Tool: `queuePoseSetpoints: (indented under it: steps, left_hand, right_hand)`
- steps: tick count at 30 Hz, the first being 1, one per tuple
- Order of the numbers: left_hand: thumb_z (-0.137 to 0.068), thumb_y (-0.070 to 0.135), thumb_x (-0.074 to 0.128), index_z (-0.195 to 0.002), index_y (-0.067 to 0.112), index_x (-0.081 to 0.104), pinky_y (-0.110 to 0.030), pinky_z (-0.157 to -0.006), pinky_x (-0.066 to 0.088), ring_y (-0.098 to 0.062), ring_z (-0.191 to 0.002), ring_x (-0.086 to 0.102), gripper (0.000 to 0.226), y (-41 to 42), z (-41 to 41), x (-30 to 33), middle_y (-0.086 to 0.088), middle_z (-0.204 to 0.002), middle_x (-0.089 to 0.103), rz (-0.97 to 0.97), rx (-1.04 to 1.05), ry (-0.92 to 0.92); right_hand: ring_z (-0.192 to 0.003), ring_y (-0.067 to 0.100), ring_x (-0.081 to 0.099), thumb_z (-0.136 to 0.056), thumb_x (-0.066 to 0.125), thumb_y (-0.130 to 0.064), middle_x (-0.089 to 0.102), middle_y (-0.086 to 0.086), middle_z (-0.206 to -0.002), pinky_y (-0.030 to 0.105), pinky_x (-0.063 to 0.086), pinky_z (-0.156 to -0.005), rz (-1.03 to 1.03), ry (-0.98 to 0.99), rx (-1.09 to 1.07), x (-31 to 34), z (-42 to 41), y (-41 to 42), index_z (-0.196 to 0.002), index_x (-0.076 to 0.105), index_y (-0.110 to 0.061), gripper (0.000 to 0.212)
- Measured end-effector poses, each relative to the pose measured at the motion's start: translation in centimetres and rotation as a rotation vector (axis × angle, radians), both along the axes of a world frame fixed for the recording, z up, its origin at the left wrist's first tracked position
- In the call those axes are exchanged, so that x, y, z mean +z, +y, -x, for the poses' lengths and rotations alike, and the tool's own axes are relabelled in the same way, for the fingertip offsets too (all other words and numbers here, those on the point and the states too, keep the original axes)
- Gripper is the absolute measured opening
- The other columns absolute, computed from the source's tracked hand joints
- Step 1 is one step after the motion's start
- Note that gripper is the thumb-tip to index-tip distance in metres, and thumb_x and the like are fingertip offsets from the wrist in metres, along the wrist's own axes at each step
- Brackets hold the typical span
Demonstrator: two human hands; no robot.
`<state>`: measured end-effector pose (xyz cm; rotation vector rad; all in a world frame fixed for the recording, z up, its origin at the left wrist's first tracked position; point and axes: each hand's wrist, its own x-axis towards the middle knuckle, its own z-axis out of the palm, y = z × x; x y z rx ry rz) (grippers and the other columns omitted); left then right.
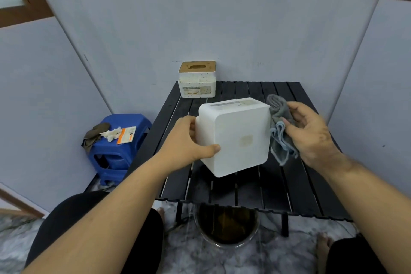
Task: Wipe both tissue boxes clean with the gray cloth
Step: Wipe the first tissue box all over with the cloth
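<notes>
Head view. The white box (233, 138) was held off the table (295, 176), tipped so its flat base faced the camera, with a faint stain near the middle of that face. Its long axis ran roughly left to right between the two hands. The left hand (189, 138) clamped the box's left end, thumb on the near face and fingers wrapped behind (fingertips hidden). The right hand (311, 131) was closed around the bunched cloth (281, 127), which lay against the box's right side wall; the cloth hung folded below the fingers. Judgement: the right hand was the working hand and the nearer one to any unwiped face, so the next stroke depended on the left hand turning the box to present the base or the stain toward the cloth.

The second box (197, 79), white with a brown slotted lid, stood upright at the far left corner of the table, well apart from both hands and against the wall.

Surface: dark slatted table, gaps between slats. Room: pale walls meeting in a corner; a blue stool (115, 151) to the left carried a rag and scraps; a bowl (226, 227) sat on the floor under the table's near edge.
</notes>
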<state>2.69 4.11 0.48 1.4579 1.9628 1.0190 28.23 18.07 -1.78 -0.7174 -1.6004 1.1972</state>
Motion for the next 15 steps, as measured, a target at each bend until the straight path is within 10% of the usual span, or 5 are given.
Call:
queuePoseSetpoints:
  steps: [6,15]
  left_hand:
    - [-0.053,0.046,0.089,-0.141,0.041,0.039,-0.029,-0.111,0.039,-0.009,-0.137,0.047,0.101,0.0,1.3,-0.3,0.013,-0.149,0.046,-0.093,-0.109,-0.107]
    - [-0.07,0.017,0.091,-0.152,0.055,0.023,-0.032,-0.088,0.06,-0.016,-0.108,0.066,0.114,0.9,1.8,-1.3,0.005,-0.134,0.054,-0.091,-0.103,0.06]
  right_hand:
    - [-0.1,0.017,0.067,-0.057,0.089,-0.052,0.071,0.001,-0.108,0.029,0.057,-0.088,0.074,0.167,0.147,0.4,-1.4,-0.1,-0.104,0.071,-0.027,0.057]
    - [-0.088,0.013,0.072,-0.061,0.078,-0.026,0.074,0.002,-0.101,0.022,0.058,-0.074,0.269,0.201,0.232,-1.3,-1.5,-2.0,-0.104,0.072,-0.021,0.043]
